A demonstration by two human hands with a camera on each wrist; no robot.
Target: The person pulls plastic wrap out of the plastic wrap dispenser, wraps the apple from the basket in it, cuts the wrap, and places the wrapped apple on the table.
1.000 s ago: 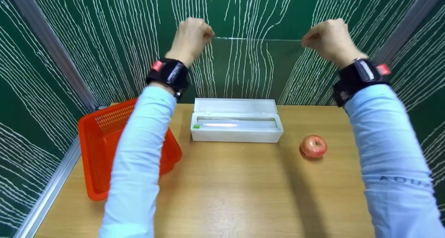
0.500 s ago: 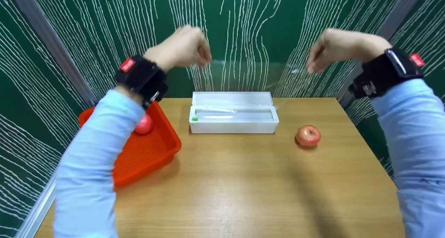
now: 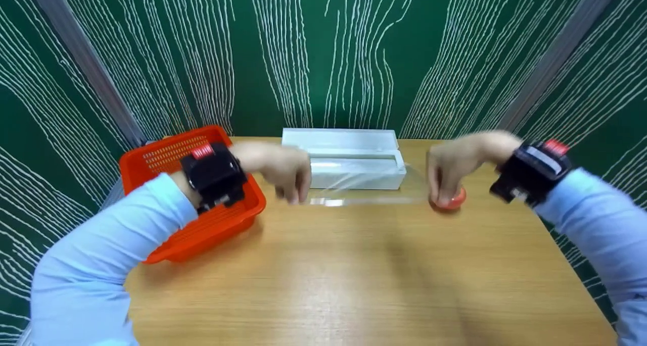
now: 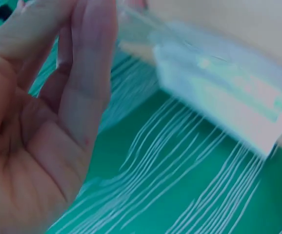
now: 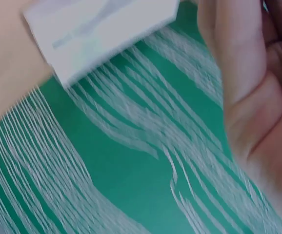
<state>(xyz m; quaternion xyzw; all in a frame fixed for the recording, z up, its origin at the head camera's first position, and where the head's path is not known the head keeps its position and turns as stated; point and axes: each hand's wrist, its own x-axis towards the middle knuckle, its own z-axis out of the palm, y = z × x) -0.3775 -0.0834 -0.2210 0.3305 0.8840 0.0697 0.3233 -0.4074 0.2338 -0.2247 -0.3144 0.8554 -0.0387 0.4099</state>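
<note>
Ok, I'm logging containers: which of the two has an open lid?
The white box, behind the clear film: its lid is open at the back. The basket, to its left, shows no lid.

We've got creased lt. blue sleeves [image 3: 96,255], both arms. We wear a blk L wristband [image 3: 215,177] & a blk R wristband [image 3: 528,173], each w/ a red tag [image 3: 202,151]; R one also has a grey strip [image 3: 544,159].
</note>
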